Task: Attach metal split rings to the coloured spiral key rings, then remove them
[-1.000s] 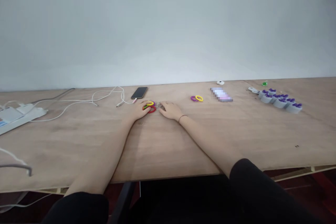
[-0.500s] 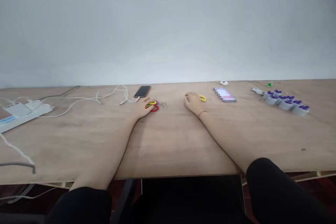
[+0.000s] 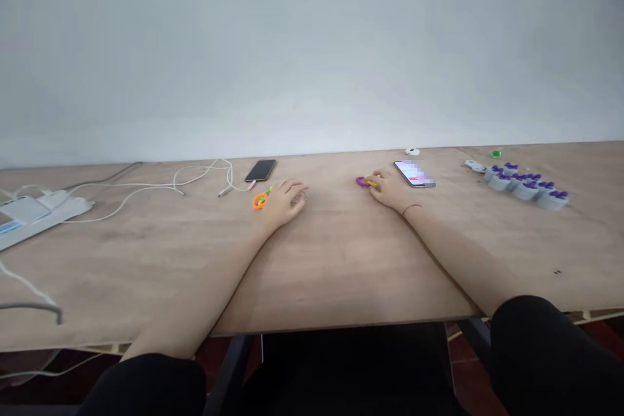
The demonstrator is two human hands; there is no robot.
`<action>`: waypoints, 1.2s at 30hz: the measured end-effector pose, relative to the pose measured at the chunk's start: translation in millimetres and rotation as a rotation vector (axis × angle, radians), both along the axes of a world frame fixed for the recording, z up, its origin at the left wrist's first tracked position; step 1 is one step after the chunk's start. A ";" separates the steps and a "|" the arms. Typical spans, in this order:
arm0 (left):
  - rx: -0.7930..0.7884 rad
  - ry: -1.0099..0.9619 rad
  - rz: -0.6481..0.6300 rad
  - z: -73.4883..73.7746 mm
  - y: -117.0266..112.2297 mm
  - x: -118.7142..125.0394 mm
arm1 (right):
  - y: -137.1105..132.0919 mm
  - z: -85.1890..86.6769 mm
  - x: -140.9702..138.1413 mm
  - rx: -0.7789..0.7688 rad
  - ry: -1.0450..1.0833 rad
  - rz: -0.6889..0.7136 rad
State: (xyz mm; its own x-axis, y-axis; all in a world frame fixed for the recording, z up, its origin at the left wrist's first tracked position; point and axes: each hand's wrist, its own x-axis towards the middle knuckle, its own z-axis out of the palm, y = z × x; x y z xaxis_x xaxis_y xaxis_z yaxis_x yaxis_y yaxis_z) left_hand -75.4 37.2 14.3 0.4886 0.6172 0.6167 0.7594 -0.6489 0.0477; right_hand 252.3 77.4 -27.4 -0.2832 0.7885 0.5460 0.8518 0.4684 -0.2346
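Plywood table (image 3: 341, 260) against a pale wall (image 3: 312, 45), yes? What are those two hands up to?

Left hand (image 3: 285, 203) lies palm down, fingers loosely spread, holding nothing I can make out. An orange coil bracelet (image 3: 260, 202) sits just beside it on the wood, near the fingers' side of the hand.

Touching it?

Very close, but from here I can't tell. Something small may also lie under the fingertips (image 3: 301, 198), but it's too hidden to say.

And the right hand?

Right hand (image 3: 390, 190) is half curled, its fingers (image 3: 376, 177) down on a purple coil bracelet (image 3: 361, 181) and a yellow coil bracelet (image 3: 371, 183). Whether it's truly gripping them, I can't tell.

What's around them?

Black phone (image 3: 260, 170) beyond the left hand, white cable (image 3: 199, 183) trailing left to a power strip (image 3: 43, 211). A second phone (image 3: 414, 173) lies just past the right hand, and a cluster of grey cups with purple tops (image 3: 526, 186) stands well off to the right.
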 end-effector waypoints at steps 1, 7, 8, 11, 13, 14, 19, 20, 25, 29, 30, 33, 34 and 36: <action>-0.013 0.044 -0.055 -1.2 -2.7 7.4 | 1.0 0.2 -2.1 0.012 -0.018 0.012; -0.054 0.202 -0.290 -2.1 -19.6 37.3 | 9.7 -4.2 -5.3 -0.010 0.050 -0.016; -0.058 0.216 -0.304 -2.0 -21.9 39.9 | 10.1 -4.5 -5.1 -0.015 0.056 -0.014; -0.073 0.241 -0.337 -2.7 -26.9 45.7 | 9.1 -2.6 -5.7 -0.018 0.025 0.001; -0.084 0.232 -0.349 -3.6 -28.8 48.5 | 7.4 -0.1 -6.8 -0.023 -0.008 -0.004; -0.090 0.224 -0.352 -4.0 -29.3 49.4 | 6.4 1.1 -7.5 -0.026 -0.020 -0.013; -0.133 0.194 -0.343 -5.4 -29.2 50.1 | 1.2 5.0 -10.7 -0.037 -0.067 -0.025; -0.142 0.188 -0.341 -5.5 -29.0 50.0 | 0.5 5.3 -11.7 -0.038 -0.072 -0.029; -0.161 0.180 -0.346 -5.1 -28.7 50.5 | 2.1 5.2 -18.6 -0.074 -0.062 -0.110; -0.163 0.192 -0.336 -4.4 -29.7 51.6 | 3.0 5.2 -22.8 -0.049 -0.072 -0.141; -0.167 0.190 -0.336 -4.4 -29.9 51.8 | 2.2 5.4 -23.4 -0.033 -0.077 -0.140; -0.181 0.177 -0.349 -4.3 -30.2 52.1 | -2.6 6.9 -25.2 0.018 -0.091 -0.128; -0.185 0.173 -0.351 -4.3 -30.1 52.1 | -4.6 7.7 -26.1 0.033 -0.094 -0.121; -0.196 0.174 -0.346 -4.1 -29.8 52.0 | -9.0 9.8 -28.8 0.057 -0.094 -0.094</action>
State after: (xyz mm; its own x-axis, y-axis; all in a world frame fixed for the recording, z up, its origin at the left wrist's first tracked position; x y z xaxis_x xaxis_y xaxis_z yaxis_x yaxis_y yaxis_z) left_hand -23.4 7.5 10.2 0.7737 0.4956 0.3946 0.5061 -0.8582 0.0856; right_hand 223.5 68.4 -17.6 -0.2617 0.7827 0.5647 0.9095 0.3958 -0.1269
